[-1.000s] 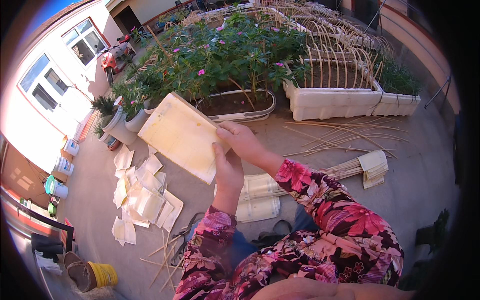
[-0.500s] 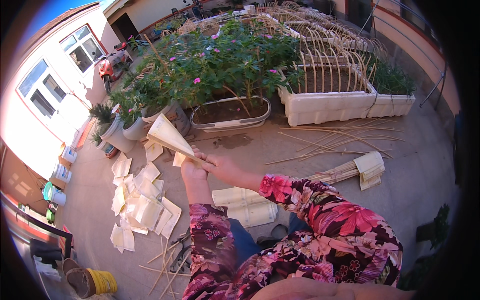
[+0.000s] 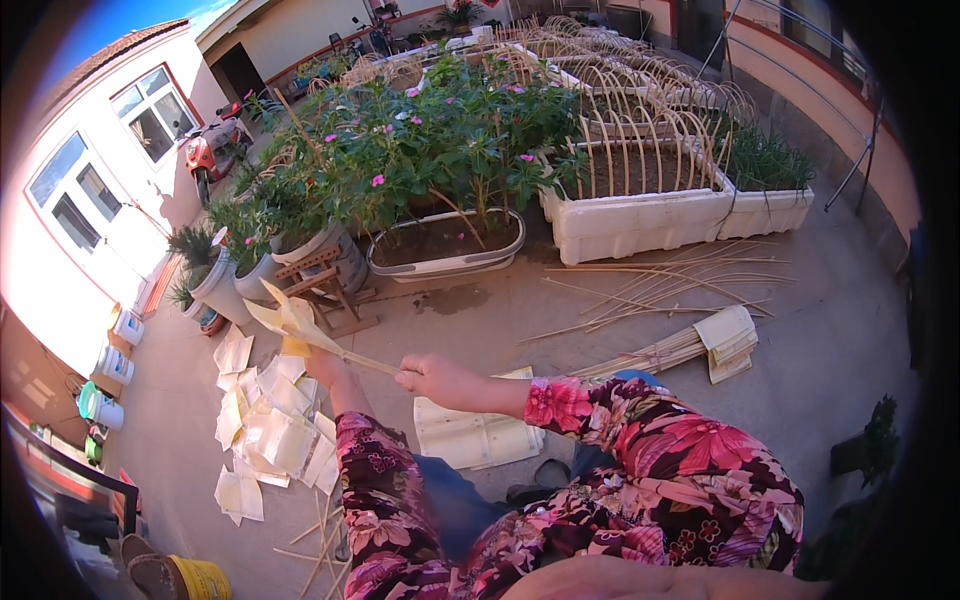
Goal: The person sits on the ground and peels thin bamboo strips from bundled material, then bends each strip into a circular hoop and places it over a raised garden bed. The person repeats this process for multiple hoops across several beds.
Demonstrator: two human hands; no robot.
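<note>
My left hand (image 3: 328, 370) is closed around the lower part of a folded cream paper sheet (image 3: 288, 316), whose pointed corners stick up to the left. From the sheet a thin pale stick-like length (image 3: 368, 360) runs to my right hand (image 3: 440, 382), which is closed on its end; whether it is a stick or rolled paper I cannot tell. Below the left hand, many loose cream sheets (image 3: 275, 435) lie scattered on the ground. A flat cream pile (image 3: 465, 435) rests by my legs, under the right forearm.
A bundle of thin sticks (image 3: 650, 353) has cream sheets (image 3: 727, 335) over one end. Loose sticks (image 3: 640, 290) lie before a white planter (image 3: 645, 225). A long flower trough (image 3: 450, 265), a wooden stool (image 3: 318, 285) and a yellow bucket (image 3: 203, 578) stand around.
My hands have moved apart: the right went right and down, the left went left and down. The paper has tilted lower, and a thin length now spans between the hands.
</note>
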